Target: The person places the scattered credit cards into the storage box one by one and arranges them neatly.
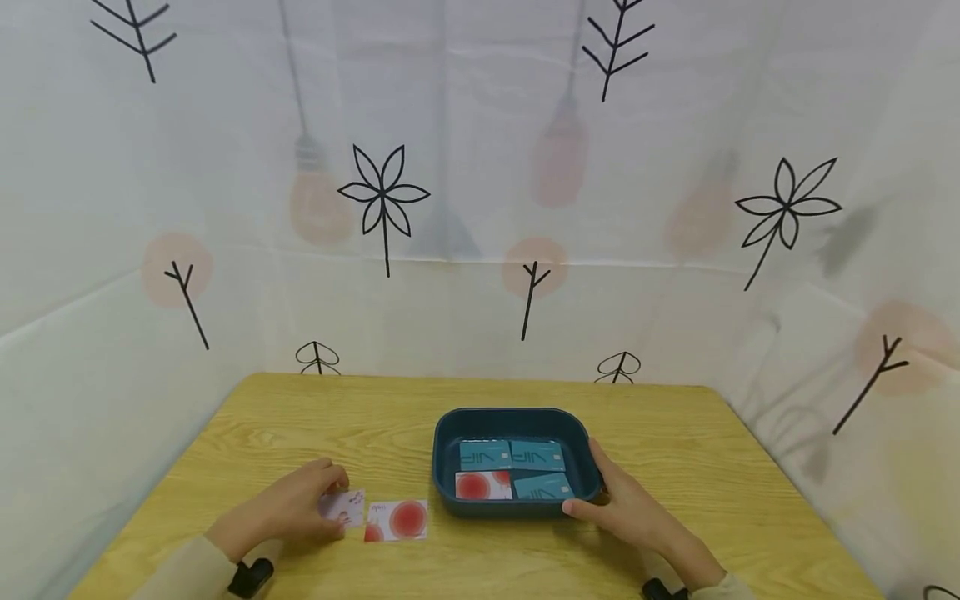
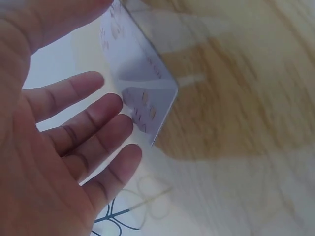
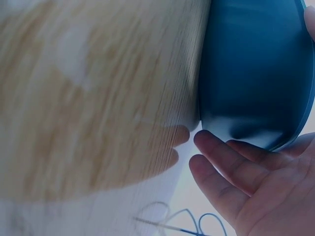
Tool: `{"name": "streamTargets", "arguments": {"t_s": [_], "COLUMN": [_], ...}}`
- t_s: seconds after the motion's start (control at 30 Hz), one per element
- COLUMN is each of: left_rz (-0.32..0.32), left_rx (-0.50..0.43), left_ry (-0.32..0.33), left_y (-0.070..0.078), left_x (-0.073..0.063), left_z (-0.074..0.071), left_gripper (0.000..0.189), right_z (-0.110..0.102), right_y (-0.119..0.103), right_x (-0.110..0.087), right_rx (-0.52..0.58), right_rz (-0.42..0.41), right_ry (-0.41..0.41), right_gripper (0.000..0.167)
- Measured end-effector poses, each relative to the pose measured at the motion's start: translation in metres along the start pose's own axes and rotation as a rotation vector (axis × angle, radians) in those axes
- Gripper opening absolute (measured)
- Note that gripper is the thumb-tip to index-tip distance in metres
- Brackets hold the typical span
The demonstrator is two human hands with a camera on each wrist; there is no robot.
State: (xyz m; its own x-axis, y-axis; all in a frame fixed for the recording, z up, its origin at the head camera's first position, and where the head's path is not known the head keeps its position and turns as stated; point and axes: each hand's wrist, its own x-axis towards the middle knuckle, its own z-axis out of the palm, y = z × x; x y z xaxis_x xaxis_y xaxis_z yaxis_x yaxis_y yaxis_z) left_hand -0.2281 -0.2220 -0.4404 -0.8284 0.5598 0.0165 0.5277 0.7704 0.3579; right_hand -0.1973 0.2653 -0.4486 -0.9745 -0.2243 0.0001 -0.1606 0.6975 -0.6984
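Observation:
My left hand (image 1: 300, 504) is low over the table with thumb and fingertips at opposite edges of a pale purple card (image 1: 351, 505). In the left wrist view the thumb overlaps one end of this patterned card (image 2: 142, 78), and fingertips reach its side. Just right of it lies a white card with red circles (image 1: 396, 522). My right hand (image 1: 630, 504) holds the right end of a dark teal tray (image 1: 442, 454), thumb on the near side, fingers behind. Inside lie three teal VIP cards (image 1: 540, 455) and one red-and-white card (image 1: 483, 485).
The wood-grain table (image 1: 322, 417) carries the tray near its middle. A white curtain with printed flowers and bulbs (image 1: 465, 317) hangs behind it and at both sides. A black band (image 1: 251, 577) circles the left wrist.

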Motion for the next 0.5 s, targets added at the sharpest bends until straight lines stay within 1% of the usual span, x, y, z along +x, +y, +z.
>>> {"name": "streamTargets", "arguments": {"t_s": [0.17,0.3,0.5], "left_rz": [-0.026,-0.036,-0.046], "left_rx": [0.016,0.042,0.025], "left_ry": [-0.044,-0.052,-0.055], "left_y": [-0.0017,-0.0027,-0.0041], "left_x": [0.0006,0.0030,0.0070], "left_z": [-0.0028,-0.0036,-0.0039], "left_gripper": [0.043,0.041,0.040], "right_z": [0.0003,0.0002,-0.0003], "right_y": [0.0004,0.0002,-0.0009], "right_x": [-0.0004,0.0001,0.0006], "right_rx": [-0.005,0.003,0.009], "right_rz": [0.004,0.006,0.014], "right_ry": [0.007,0.006,0.004], "right_gripper": [0.109,0.110,0.110]}}
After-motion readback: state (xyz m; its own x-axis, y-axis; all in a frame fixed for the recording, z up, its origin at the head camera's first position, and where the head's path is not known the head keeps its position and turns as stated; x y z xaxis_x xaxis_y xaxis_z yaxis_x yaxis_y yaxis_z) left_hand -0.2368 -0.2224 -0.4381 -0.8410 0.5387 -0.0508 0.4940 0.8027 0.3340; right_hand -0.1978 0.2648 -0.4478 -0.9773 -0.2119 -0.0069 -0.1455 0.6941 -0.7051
